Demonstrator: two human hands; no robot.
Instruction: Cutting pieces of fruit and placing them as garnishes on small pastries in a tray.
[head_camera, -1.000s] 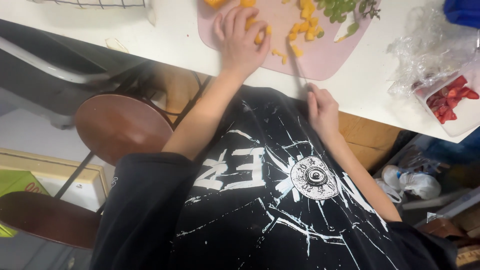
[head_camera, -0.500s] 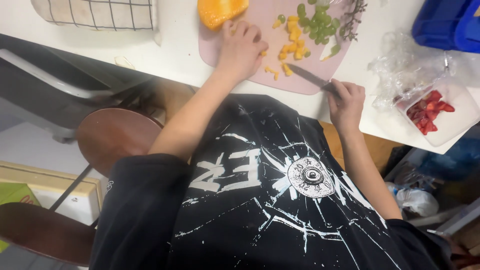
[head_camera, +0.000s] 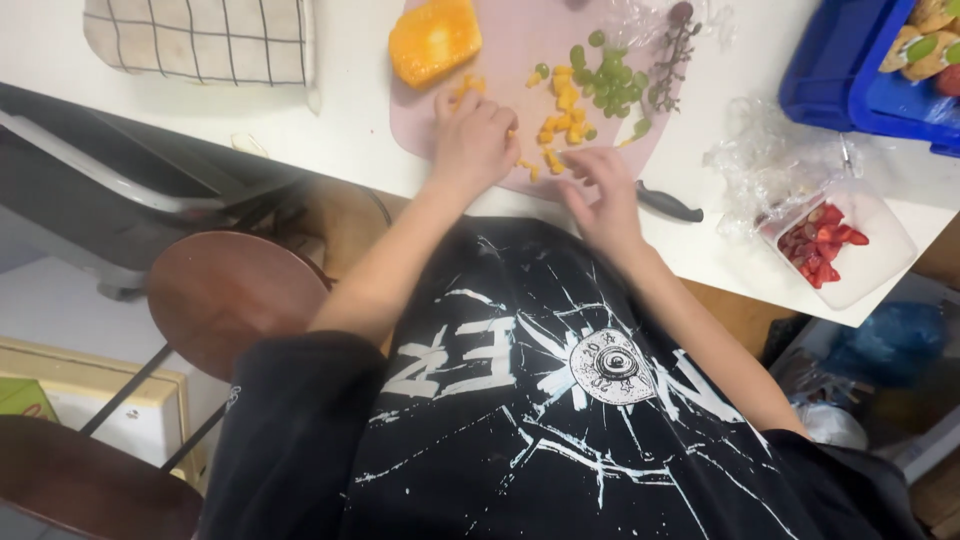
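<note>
**Knife set down, both hands among the orange cubes**

Half a second earlier the right hand (head_camera: 600, 195) had gripped the knife (head_camera: 668, 205) with its blade over the board; by this moment the knife lay on the white surface (head_camera: 340, 120) just beside the board's near right edge, black handle showing, and the hand had let go of it. That hand hovered over the near edge of the pink board (head_camera: 520, 50), fingers loosely spread and curled downward towards the scattered orange cubes (head_camera: 560, 110); whether the tips pinched a piece could not be told. The left hand (head_camera: 472, 140) had stayed on the board, lying flat among the cubes with fingers bent and close together, seemingly gathering pieces under them.

A large orange chunk (head_camera: 435, 40) sat at the board's far left corner, well apart from both hands. Green grape pieces (head_camera: 605, 85) lay beside the cubes towards the right, and a bare grape stem (head_camera: 670, 60) rested at the board's right edge.

A checked cloth (head_camera: 200, 40) lay at the left of the surface. To the right, crumpled clear wrap (head_camera: 770, 160) sat next to a clear tub of red fruit pieces (head_camera: 822, 245), with a blue crate (head_camera: 830, 70) behind them holding more fruit. A brown stool (head_camera: 235, 300) stood below the surface, to the person's left.
</note>
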